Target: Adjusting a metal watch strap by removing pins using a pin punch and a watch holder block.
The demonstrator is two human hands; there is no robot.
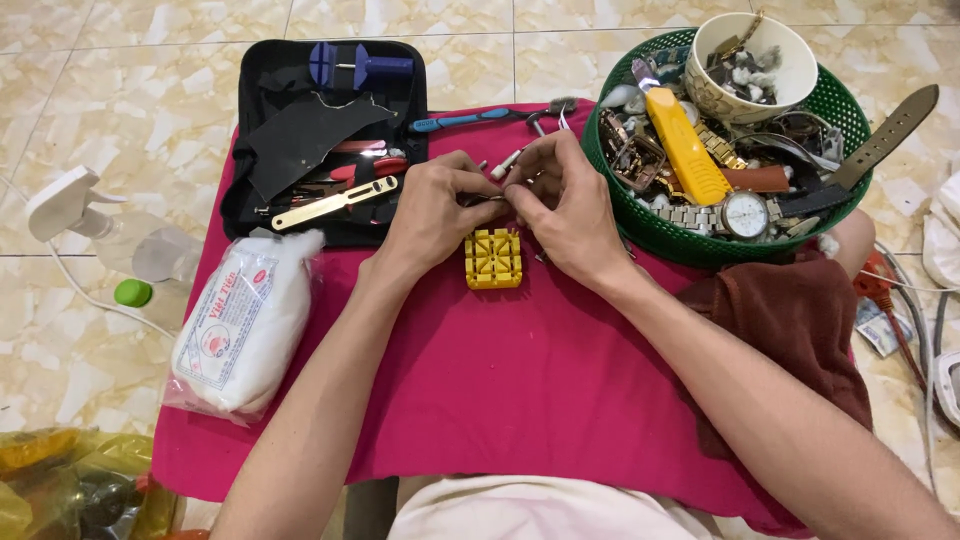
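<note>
My left hand (432,210) and my right hand (565,205) meet over a magenta cloth (520,380), fingertips pinched together on a small metal part that is mostly hidden between them. Just below the hands a yellow slotted plastic block (493,258) lies on the cloth. A thin metal tool shows between the fingers; what kind it is I cannot tell.
An open black tool case (330,140) with a blue tool and a brass tool lies at the left. A green basket (740,140) of watches, straps, a yellow tool and a cup stands at the right. A white cotton bag (245,325), a spray bottle (100,225) and a maroon cloth (790,320) lie nearby.
</note>
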